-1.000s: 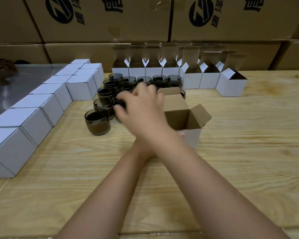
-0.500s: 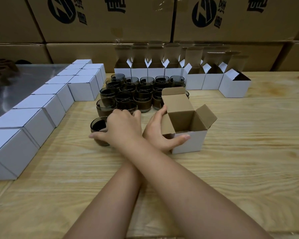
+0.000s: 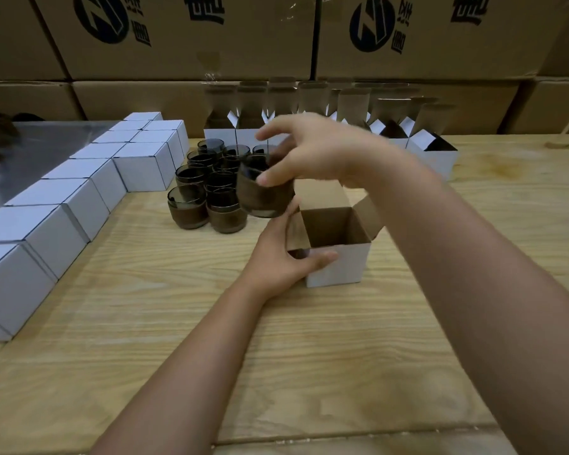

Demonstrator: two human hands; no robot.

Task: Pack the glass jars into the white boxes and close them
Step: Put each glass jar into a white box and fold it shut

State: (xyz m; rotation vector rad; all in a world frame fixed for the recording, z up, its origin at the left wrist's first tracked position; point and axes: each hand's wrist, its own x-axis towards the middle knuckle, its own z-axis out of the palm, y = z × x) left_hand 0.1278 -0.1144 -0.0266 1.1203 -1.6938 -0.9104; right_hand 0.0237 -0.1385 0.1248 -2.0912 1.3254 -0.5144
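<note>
**packer_q:** what's different from half a second back? looks like the same reach to me

**benchwatcher:** nah, the grip changed. the right hand was down over the nearest jar on the table. now its grip is wrapped round that glass jar, and the jar is up in the air, roughly upright, just above and left of the open white box. it's a bit blurry, so I'd say it's mid-carry.

**packer_q:** and the other hand?

**benchwatcher:** the left hand hasn't let go. it grips the box at its left wall, thumb across the white front, flaps all standing open. the arms have uncrossed too.

**packer_q:** so what does that mean for the job?

**benchwatcher:** the pick is done, drop-in comes next, then the flaps. the jar cluster has lost its front one. still loads to go: plenty of jars, a row of open boxes waiting at the back, closed boxes lined up on the left. the box mouth looks only a little wider than the jar, so it probably wants to go in straight.
</note>
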